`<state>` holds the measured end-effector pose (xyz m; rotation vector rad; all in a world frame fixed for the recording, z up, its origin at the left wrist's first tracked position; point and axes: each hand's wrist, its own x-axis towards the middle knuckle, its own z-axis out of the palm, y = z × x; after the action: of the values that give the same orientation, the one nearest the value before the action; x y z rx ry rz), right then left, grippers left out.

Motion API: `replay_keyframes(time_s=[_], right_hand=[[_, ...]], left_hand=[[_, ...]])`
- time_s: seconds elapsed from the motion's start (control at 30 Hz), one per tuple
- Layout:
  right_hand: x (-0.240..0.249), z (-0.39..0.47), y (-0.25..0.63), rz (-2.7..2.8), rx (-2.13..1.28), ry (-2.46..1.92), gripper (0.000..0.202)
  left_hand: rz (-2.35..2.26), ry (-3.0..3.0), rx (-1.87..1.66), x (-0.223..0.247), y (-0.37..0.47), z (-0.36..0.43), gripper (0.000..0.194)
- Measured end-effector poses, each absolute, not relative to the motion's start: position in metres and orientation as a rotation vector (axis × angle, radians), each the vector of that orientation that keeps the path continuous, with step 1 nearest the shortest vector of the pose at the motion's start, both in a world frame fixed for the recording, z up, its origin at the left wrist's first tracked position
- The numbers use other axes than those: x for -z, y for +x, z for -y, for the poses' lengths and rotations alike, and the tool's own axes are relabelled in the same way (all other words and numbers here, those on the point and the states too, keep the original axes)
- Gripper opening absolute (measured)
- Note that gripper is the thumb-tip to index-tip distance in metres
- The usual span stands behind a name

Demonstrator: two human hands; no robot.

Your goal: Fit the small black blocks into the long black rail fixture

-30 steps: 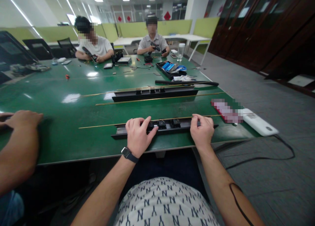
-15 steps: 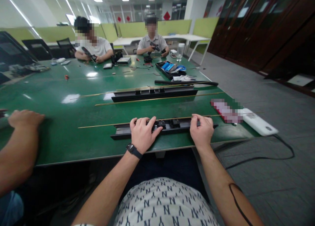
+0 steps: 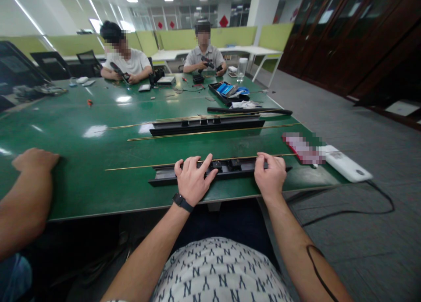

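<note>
A black metal channel [image 3: 164, 175] lies lengthwise before me near the table's front edge, with small black blocks [image 3: 235, 164] inside it. Along its far side runs a thin brass-coloured rod [image 3: 130, 168], sticking out past both ends. My left hand [image 3: 192, 179] rests over the channel left of the blocks, fingers spread, thumb beside one block; its fingertips reach the rod's line. At the right end, my right hand [image 3: 271, 172] is closed, with thumb and index finger pinching the rod. The part of the channel under each hand is hidden.
A second black channel [image 3: 207, 126] with thin rods lies farther back on the green table [image 3: 82, 179]. To the right are a red-edged phone-like item [image 3: 296, 145] and a white corded device [image 3: 347, 164]. A co-worker's arm [image 3: 29, 183] rests at left; two people sit opposite.
My left hand has shifted slightly right, and its index finger has spread farther from the others. My right hand keeps its pinch on the rod.
</note>
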<state>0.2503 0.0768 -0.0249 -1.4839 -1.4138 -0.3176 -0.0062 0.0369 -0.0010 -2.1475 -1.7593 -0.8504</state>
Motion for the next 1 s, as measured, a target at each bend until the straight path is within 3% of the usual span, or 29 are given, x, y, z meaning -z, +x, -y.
replay_keyframes(time_s=[1.0], right_hand=[[0.0250,-0.0765,0.2499,1.413,0.299,-1.526,0.032]], left_hand=[[1.600,-2.183,1.004,0.0076,-0.0112,-0.0361,0.024]])
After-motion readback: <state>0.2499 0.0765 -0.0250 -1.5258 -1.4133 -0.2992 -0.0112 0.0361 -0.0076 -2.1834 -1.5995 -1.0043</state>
